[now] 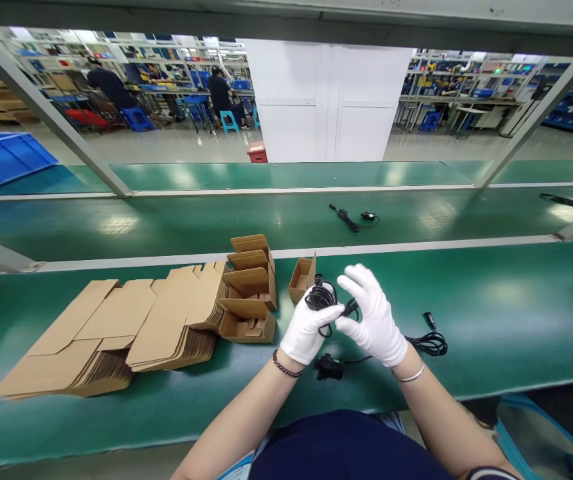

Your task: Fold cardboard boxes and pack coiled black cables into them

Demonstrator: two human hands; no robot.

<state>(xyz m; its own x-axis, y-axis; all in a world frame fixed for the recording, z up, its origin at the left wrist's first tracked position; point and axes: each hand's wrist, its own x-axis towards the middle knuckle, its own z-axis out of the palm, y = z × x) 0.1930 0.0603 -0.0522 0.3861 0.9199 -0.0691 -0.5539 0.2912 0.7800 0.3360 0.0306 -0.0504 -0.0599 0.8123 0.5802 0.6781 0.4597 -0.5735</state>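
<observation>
White gloves (374,317), beaded bracelet (287,365), silver bangle (410,375).

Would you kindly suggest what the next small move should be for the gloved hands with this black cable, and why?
I would probably have the right hand draw the strand it pinches snugly around the black cable coil, because the loops look loose in the left hand, and the small open cardboard box stands just beyond, so a tighter bundle should sit in it more easily.

Head-worn camera looks forward, down at the hands (310,330) (375,317).
</observation>
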